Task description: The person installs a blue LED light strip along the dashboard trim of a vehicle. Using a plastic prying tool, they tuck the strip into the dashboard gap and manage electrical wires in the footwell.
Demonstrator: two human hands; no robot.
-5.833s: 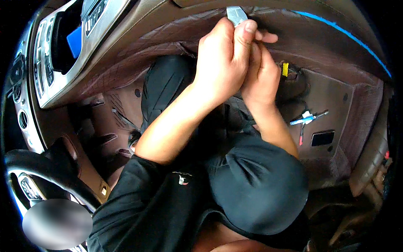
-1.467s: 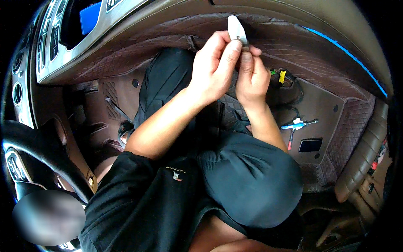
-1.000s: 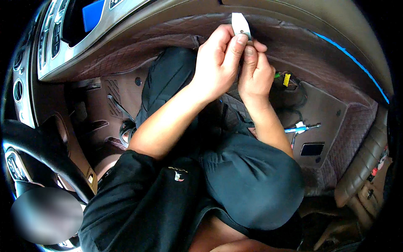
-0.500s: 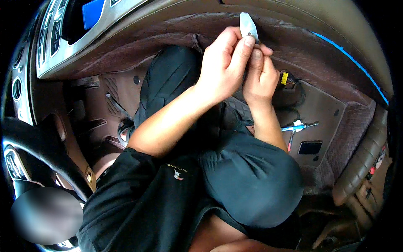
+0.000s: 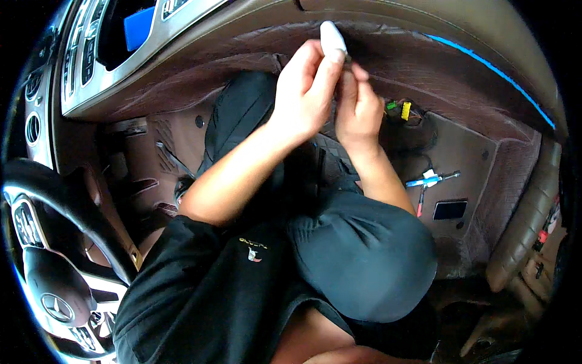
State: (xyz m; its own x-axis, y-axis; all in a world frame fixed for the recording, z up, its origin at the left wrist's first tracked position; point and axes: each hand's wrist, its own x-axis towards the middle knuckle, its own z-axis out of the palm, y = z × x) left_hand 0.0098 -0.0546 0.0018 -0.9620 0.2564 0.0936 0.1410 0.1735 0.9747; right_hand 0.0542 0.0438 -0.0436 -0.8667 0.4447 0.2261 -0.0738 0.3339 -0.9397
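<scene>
My left hand [image 5: 308,91] is closed, its thumb and fingers pinching a flat, whitish-silver piece [image 5: 332,37] with a rounded point. The piece sticks up past the fingertips, and its lower end is hidden in the grip. Just to the right, my right hand [image 5: 359,115] is closed too, with thumb and fingers bunched against the base of the piece. Something small and dark shows where the two hands meet; I cannot tell what it is. Both hands are raised in front of the dashboard's lower edge.
On the brown floor mat lie a blue tool [image 5: 429,181] with a metal tip, a red-handled tool [image 5: 420,205] and a dark phone-like slab [image 5: 450,209]. A yellow connector [image 5: 406,110] hangs by wiring. A blue strip [image 5: 497,71] edges the dashboard; the steering wheel [image 5: 66,206] is left.
The whole view has shifted a little. The silver piece has tilted between my fingers and looks narrower and brighter. Both hands stay together, and a green connector now shows beside the yellow one.
</scene>
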